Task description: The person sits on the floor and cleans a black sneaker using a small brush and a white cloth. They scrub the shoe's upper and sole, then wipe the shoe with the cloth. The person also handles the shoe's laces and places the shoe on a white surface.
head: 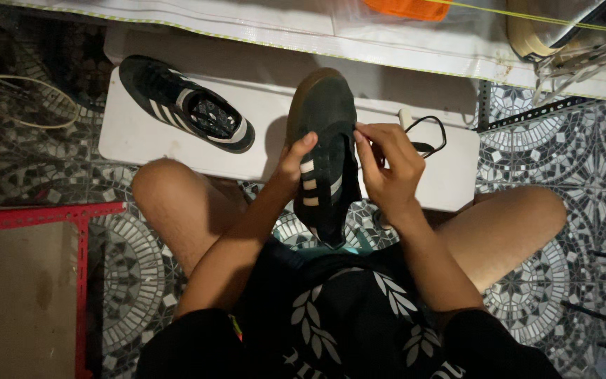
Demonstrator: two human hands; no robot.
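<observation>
I hold a dark sneaker point(329, 133) with pale side stripes and a brown sole upright between my knees, toe pointing away. My left hand point(291, 165) grips its left side near the stripes. My right hand point(386, 163) pinches at the shoe's top edge by the eyelets, next to a black lace point(431, 130) that loops out to the right over the white board. A second matching sneaker point(185, 105) lies on its side on the white board point(142, 133) to the left, its opening facing me.
The white board rests on a patterned mosaic tile floor point(569, 175). A red metal frame point(43, 217) sits at the left. A white shelf edge point(387, 42) with an orange item point(405, 7) and tangled white cords point(576, 63) runs across the top.
</observation>
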